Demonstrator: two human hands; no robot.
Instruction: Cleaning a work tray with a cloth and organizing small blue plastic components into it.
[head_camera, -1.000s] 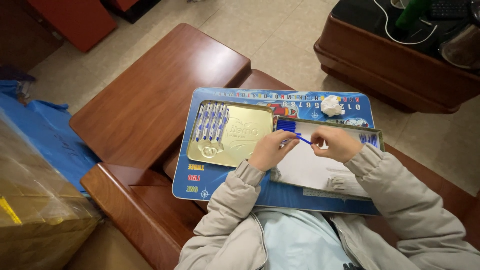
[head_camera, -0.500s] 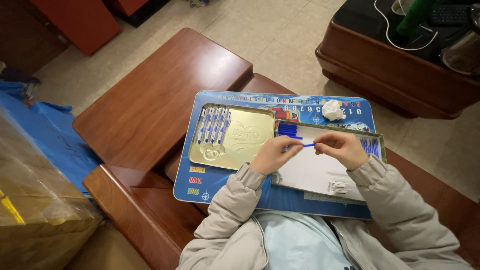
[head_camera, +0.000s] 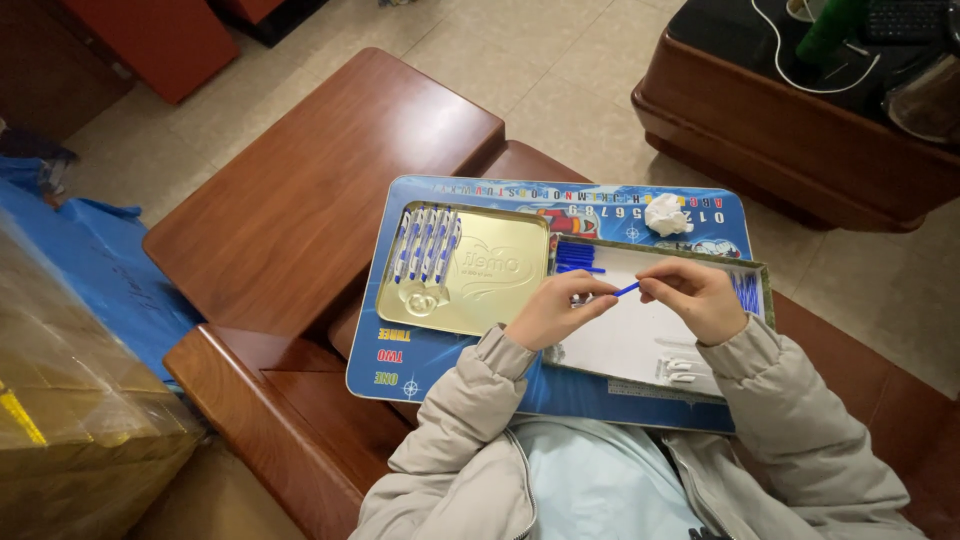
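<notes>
Both hands pinch one blue stick (head_camera: 627, 289) over the white tray (head_camera: 640, 345) — left hand (head_camera: 553, 310) on one end, right hand (head_camera: 697, 296) on the other. Gold lid (head_camera: 490, 285) with pens (head_camera: 426, 244) lies left; paper wad (head_camera: 667, 214) lies beyond, near the board's (head_camera: 400, 350) far edge.

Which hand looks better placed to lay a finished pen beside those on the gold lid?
Probably the left hand: it lies right next to the gold lid and pens; the right hand is farther away.
</notes>
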